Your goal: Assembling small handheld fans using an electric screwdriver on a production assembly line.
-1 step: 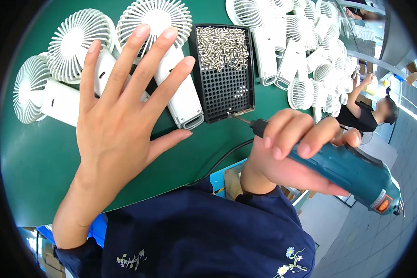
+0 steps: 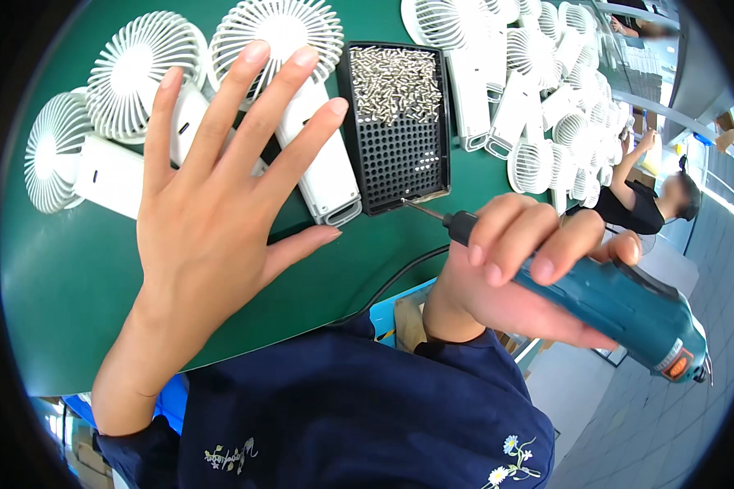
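My left hand (image 2: 208, 200) is open, palm down with fingers spread, over or just above several white handheld fans. Its fingertips overlap the middle fan (image 2: 322, 175), whose white handle points toward me. Another fan (image 2: 134, 69) and one more at the far left (image 2: 53, 155) lie partly behind the hand. My right hand (image 2: 506, 277) is wrapped around a teal electric screwdriver (image 2: 628, 306). The thin bit points left to the near edge of a black perforated tray (image 2: 375, 175); I cannot tell whether it touches. Small silvery screws (image 2: 395, 85) fill the tray's far half.
Many white fans (image 2: 534, 61) are heaped at the right of the green table (image 2: 318, 281). A black cord (image 2: 400, 273) runs from beneath my right hand to the table's near edge. Farther right, a person (image 2: 636, 191) in black sits by another work surface.
The view has shifted very slightly, so the fans and tray appear a little farther right. Both hands keep the same pose.
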Tool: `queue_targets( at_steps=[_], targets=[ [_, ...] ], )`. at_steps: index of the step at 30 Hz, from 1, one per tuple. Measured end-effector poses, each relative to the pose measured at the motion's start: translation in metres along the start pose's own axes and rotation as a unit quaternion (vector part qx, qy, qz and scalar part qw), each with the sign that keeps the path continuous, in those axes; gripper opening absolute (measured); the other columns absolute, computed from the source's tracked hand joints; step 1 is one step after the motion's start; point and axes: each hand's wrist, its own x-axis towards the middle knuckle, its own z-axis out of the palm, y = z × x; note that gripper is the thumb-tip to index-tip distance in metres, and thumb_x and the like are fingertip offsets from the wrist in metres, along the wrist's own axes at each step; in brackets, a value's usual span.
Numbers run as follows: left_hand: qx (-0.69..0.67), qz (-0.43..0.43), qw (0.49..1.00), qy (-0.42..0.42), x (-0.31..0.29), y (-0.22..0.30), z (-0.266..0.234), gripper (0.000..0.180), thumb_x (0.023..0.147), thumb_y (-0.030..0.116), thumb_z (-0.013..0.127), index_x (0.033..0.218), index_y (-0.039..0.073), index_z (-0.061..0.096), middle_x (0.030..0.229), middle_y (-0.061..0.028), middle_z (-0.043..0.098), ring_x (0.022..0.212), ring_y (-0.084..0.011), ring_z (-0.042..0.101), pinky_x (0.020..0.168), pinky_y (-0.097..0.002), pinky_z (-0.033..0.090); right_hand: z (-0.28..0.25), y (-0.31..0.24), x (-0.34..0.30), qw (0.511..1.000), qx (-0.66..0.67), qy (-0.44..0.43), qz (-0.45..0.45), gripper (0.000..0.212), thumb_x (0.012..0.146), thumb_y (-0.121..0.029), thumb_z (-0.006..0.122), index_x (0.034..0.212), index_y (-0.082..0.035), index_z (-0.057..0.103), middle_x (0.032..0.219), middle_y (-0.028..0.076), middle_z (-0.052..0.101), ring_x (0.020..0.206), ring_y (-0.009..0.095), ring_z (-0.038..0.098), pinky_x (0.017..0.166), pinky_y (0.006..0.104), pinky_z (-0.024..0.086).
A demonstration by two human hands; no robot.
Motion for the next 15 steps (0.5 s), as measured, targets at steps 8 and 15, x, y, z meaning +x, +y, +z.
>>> queue_targets(
  at_steps=[8,15],
  targets=[
    [-0.034,-0.012,0.999,0.022,-0.004,-0.002,0.004,0.091,0.057,0.044,0.081,0.141,0.023,0.053,0.154,-0.0046,0.041,0.144,-0.0274,0.034,0.117,-0.0552,0.022,0.049,0.011,0.006,0.997,0.033,-0.067,0.027,0.070,0.097,-0.064,0.038,0.138,-0.007,0.043,0.081,0.007,0.052,0.046,0.018,0.047,0.040,0.0336,0.041],
    [-0.048,-0.017,0.998,0.034,-0.005,0.000,0.009,0.089,0.059,0.048,0.078,0.141,0.024,0.053,0.153,-0.0031,0.042,0.144,-0.0253,0.035,0.117,-0.0554,0.021,0.046,0.013,0.004,0.991,0.039,-0.104,0.076,0.072,0.093,-0.068,0.043,0.140,-0.013,0.044,0.082,0.010,0.054,0.050,0.023,0.052,0.043,0.0379,0.045]
  ],
)
